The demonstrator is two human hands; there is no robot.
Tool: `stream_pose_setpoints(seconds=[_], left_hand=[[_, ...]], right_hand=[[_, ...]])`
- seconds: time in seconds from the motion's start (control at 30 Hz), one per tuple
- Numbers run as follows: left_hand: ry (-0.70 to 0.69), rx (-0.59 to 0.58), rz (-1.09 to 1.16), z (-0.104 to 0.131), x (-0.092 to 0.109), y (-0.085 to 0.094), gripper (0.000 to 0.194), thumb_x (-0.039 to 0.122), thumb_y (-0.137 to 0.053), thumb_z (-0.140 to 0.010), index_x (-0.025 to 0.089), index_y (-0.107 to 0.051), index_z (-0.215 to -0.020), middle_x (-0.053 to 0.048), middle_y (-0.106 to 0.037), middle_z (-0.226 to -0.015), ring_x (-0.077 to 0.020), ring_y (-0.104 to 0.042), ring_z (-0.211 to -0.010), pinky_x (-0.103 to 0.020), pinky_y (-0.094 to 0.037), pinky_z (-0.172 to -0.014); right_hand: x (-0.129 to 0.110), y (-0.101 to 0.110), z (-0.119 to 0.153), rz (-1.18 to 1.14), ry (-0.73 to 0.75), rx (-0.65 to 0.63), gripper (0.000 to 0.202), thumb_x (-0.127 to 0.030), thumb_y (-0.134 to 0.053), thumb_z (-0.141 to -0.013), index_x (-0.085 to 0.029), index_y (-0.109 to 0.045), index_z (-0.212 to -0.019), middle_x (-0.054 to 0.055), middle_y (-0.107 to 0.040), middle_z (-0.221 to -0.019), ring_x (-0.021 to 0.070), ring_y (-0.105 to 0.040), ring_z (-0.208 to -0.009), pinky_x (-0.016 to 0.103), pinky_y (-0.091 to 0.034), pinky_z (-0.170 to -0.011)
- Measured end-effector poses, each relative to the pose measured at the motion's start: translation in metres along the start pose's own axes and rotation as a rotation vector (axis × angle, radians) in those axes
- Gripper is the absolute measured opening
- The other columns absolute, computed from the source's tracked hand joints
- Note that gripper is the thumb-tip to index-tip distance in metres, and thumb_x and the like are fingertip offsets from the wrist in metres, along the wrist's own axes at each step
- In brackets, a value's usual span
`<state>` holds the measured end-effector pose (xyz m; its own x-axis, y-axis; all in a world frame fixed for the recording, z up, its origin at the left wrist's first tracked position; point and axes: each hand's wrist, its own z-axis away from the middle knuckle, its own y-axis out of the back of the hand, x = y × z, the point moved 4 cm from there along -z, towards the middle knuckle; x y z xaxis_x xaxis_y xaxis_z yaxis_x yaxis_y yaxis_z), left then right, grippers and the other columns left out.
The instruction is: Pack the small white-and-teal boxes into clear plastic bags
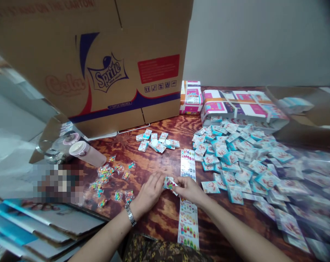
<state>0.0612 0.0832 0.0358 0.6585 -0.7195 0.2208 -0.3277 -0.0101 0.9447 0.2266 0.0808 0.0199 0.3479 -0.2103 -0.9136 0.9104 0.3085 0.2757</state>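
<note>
Between both hands, just above the wooden table, is a small white piece with red and green print (170,183). My left hand (152,190), with a metal watch (130,214) at the wrist, has its fingers closed on the left end. My right hand (191,188) pinches the right end. Whether it is a little box or a folded sticker card, I cannot tell. Under my right hand a long strip of nail stickers (189,229) lies on the table, partly covered. Several small blue-and-white boxes (157,141) sit beyond my hands.
A large pile of blue-and-white boxes (236,160) spreads on the right. Candy packets (106,173) lie left, near a pink tumbler (87,153). A big cardboard carton (113,105) and pink-white bundles (236,103) stand behind. Flat cartons (36,225) fill the lower left.
</note>
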Motion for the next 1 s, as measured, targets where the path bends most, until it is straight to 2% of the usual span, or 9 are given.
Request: stream_pose_setpoints(seconds=[0.1, 0.17, 0.33, 0.4, 0.5, 0.6, 0.73, 0.87, 1.0], left_hand=[[-0.108, -0.053, -0.139, 0.001, 0.006, 0.005, 0.044, 0.011, -0.03, -0.091, 0.014, -0.03, -0.135, -0.014, -0.045, -0.134, -0.0267, -0.037, -0.127, -0.038, -0.044, -0.095], [-0.17, -0.065, -0.195, 0.0, 0.011, 0.008, 0.044, 0.009, -0.029, -0.091, 0.012, -0.032, -0.134, -0.015, -0.046, -0.133, -0.0277, -0.036, -0.128, -0.038, -0.043, -0.095], [-0.231, -0.073, -0.261, -0.003, 0.021, 0.01, 0.041, 0.01, -0.032, -0.09, 0.009, -0.037, -0.131, -0.017, -0.049, -0.13, -0.0282, -0.037, -0.127, -0.039, -0.043, -0.094], [-0.243, -0.079, -0.28, -0.003, 0.022, 0.009, 0.04, 0.011, -0.033, -0.09, 0.008, -0.037, -0.13, -0.017, -0.049, -0.13, -0.0288, -0.038, -0.126, -0.04, -0.043, -0.094], [-0.235, -0.087, -0.242, -0.004, 0.022, 0.008, 0.042, 0.009, -0.036, -0.088, 0.008, -0.037, -0.13, -0.017, -0.048, -0.131, -0.0282, -0.037, -0.127, -0.039, -0.044, -0.095], [-0.179, -0.091, -0.053, -0.006, 0.02, 0.009, 0.042, 0.013, -0.041, -0.088, 0.011, -0.036, -0.13, -0.016, -0.049, -0.129, -0.0239, -0.039, -0.126, -0.039, -0.043, -0.098], [-0.158, -0.122, 0.113, -0.005, 0.021, 0.007, 0.045, 0.018, -0.045, -0.088, 0.012, -0.034, -0.131, -0.015, -0.05, -0.127, -0.023, -0.041, -0.123, -0.042, -0.04, -0.101], [-0.212, -0.184, 0.035, -0.001, 0.023, 0.002, 0.052, 0.005, -0.04, -0.084, 0.011, -0.028, -0.135, -0.017, -0.045, -0.133, -0.0249, -0.03, -0.131, -0.043, -0.039, -0.101], [-0.211, -0.182, 0.013, 0.0, 0.021, 0.002, 0.053, 0.004, -0.041, -0.083, 0.01, -0.028, -0.134, -0.018, -0.044, -0.133, -0.0251, -0.031, -0.13, -0.043, -0.038, -0.102]], right_hand=[[0.007, -0.002, 0.001, -0.142, -0.123, -0.089, 0.012, -0.026, -0.054, -0.069, -0.018, -0.051, -0.061, -0.007, -0.047, -0.046, 0.007, -0.04, -0.039, 0.018, -0.028, -0.04], [0.006, -0.003, 0.005, -0.111, -0.136, -0.106, 0.013, -0.026, -0.054, -0.069, -0.019, -0.049, -0.059, -0.006, -0.047, -0.046, 0.0079, -0.041, -0.039, 0.019, -0.029, -0.04], [-0.02, -0.004, 0.015, 0.396, 0.147, 0.086, 0.008, -0.018, -0.051, -0.068, -0.018, -0.052, -0.06, -0.001, -0.056, -0.057, 0.0116, -0.049, -0.052, 0.022, -0.031, -0.05], [-0.025, -0.005, 0.016, 0.454, 0.206, 0.123, 0.007, -0.016, -0.051, -0.067, -0.018, -0.052, -0.06, 0.0, -0.056, -0.058, 0.0118, -0.048, -0.054, 0.023, -0.03, -0.052], [-0.012, -0.006, 0.012, 0.167, 0.068, 0.002, 0.015, -0.023, -0.054, -0.069, -0.018, -0.048, -0.056, -0.004, -0.047, -0.05, 0.0097, -0.042, -0.047, 0.021, -0.028, -0.046], [0.006, -0.005, 0.01, -0.223, -0.062, -0.147, 0.022, -0.034, -0.059, -0.07, -0.018, -0.048, -0.059, -0.007, -0.042, -0.049, 0.0071, -0.037, -0.042, 0.02, -0.028, -0.042], [0.016, -0.004, 0.013, -0.3, -0.081, -0.252, 0.025, -0.037, -0.064, -0.068, -0.017, -0.052, -0.061, -0.007, -0.043, -0.049, 0.0057, -0.036, -0.042, 0.019, -0.027, -0.042], [0.009, -0.003, 0.015, -0.147, 0.038, -0.083, 0.021, -0.028, -0.064, -0.068, -0.018, -0.047, -0.06, -0.007, -0.043, -0.051, 0.0063, -0.038, -0.047, 0.018, -0.028, -0.043], [0.007, -0.005, 0.016, -0.156, 0.03, 0.058, 0.014, -0.023, -0.06, -0.068, -0.02, -0.046, -0.07, -0.007, -0.047, -0.055, 0.0078, -0.044, -0.049, 0.018, -0.033, -0.044]])
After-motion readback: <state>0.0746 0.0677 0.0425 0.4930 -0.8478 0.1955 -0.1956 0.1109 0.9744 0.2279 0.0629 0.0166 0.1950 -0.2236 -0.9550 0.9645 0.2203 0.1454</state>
